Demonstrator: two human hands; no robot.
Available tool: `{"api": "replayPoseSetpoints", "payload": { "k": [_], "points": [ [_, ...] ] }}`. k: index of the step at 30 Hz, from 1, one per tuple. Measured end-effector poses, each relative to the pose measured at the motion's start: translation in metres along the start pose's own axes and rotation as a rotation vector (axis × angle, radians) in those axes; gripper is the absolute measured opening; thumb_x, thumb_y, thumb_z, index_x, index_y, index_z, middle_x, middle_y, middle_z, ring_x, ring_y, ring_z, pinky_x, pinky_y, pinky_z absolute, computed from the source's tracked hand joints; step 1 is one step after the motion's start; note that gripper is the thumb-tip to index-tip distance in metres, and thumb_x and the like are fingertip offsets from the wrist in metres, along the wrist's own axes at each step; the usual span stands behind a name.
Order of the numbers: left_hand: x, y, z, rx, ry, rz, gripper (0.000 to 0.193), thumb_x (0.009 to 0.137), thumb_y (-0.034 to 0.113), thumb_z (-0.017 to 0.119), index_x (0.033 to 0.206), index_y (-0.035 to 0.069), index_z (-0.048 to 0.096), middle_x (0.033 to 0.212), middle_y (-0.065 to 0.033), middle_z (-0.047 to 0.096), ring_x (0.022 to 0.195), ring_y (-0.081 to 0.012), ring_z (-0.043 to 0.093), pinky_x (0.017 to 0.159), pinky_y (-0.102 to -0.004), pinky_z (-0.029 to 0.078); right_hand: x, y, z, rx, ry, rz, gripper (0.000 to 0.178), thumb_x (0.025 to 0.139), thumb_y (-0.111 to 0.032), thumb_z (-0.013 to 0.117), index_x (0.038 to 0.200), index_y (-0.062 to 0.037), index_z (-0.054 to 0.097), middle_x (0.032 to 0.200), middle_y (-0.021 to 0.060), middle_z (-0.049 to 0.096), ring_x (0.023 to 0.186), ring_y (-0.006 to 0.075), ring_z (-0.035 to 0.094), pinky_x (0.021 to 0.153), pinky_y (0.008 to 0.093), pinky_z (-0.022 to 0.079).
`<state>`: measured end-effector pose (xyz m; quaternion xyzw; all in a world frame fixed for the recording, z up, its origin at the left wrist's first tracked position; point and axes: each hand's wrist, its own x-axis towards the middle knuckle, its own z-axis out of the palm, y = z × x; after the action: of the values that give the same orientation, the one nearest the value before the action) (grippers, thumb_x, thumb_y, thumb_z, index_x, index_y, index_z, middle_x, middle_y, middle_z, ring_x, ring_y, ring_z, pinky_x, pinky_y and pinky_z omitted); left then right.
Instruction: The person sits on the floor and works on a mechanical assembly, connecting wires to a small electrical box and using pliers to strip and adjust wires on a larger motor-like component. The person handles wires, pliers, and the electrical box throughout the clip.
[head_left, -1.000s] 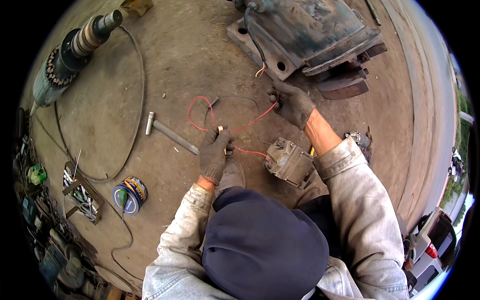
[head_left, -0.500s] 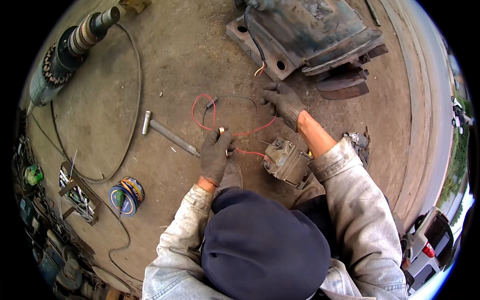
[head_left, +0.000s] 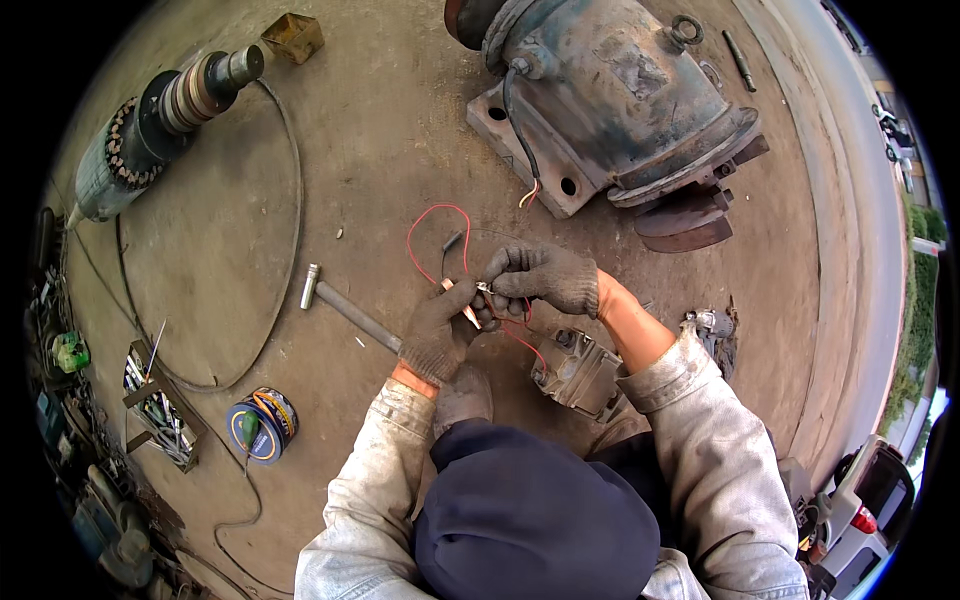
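Note:
My gloved left hand (head_left: 432, 325) is closed around a slim pale-and-copper piece (head_left: 470, 316) whose exact kind I cannot tell. Close against it, my gloved right hand (head_left: 550, 280) pinches a small shiny metal clip (head_left: 485, 288) between thumb and fingers. A thin red wire (head_left: 437, 208) loops over the ground past both hands to a worn grey-brown box (head_left: 577, 373), which looks like a portable tester. A dark lead end (head_left: 452, 242) lies just beyond my hands. Farther off stands a large weathered electric motor (head_left: 630, 90), with bare-ended wires (head_left: 530, 193) hanging from its cable.
A hammer (head_left: 350, 315) lies left of my hands. Beyond it are a blue round tin (head_left: 262, 425), a tool tray (head_left: 160, 405), a looped cable (head_left: 297, 190) and a motor rotor (head_left: 125, 165). A small metal part (head_left: 710, 322) sits at right.
My right hand has come back from near the motor's wires to meet my left hand, and now pinches the metal clip. The view has shifted, showing more of the motor.

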<state>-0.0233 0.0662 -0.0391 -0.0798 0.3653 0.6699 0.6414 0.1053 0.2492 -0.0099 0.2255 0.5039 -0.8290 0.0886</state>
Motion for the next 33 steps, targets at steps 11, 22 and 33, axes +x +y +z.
{"api": "replayPoseSetpoints", "payload": {
  "k": [11,22,33],
  "points": [
    [0.022,-0.029,-0.017,0.131,0.321,0.189,0.014,0.097,0.019,0.075,0.091,0.006,0.072,0.083,-0.0007,0.068,0.069,-0.0119,0.063,0.063,-0.0286,0.053,0.002,-0.022,0.031,-0.827,0.279,0.041,0.039,0.087,-0.031,0.076,0.119,-0.0077,0.076,0.11,0.0136,0.079,0.097,0.0261,0.075,0.088,0.0372,0.057],
    [0.021,-0.035,-0.001,0.284,0.342,0.233,0.015,0.1,0.02,0.071,0.095,0.007,0.074,0.085,-0.001,0.07,0.072,-0.0123,0.065,0.065,-0.0297,0.055,0.005,-0.008,0.026,-0.989,0.321,0.135,0.034,0.09,-0.035,0.072,0.114,-0.0127,0.08,0.111,0.0176,0.076,0.101,0.0361,0.073,0.09,0.0431,0.056],
    [0.016,-0.028,-0.005,0.427,0.324,0.206,0.016,0.099,0.022,0.072,0.105,0.007,0.071,0.088,0.002,0.068,0.078,-0.0088,0.061,0.07,-0.0265,0.049,0.004,0.021,-0.036,-0.648,0.742,0.357,0.035,0.093,-0.036,0.074,0.115,-0.0092,0.08,0.098,0.0137,0.079,0.083,0.0261,0.076,0.081,0.0396,0.057]
  ]
}}
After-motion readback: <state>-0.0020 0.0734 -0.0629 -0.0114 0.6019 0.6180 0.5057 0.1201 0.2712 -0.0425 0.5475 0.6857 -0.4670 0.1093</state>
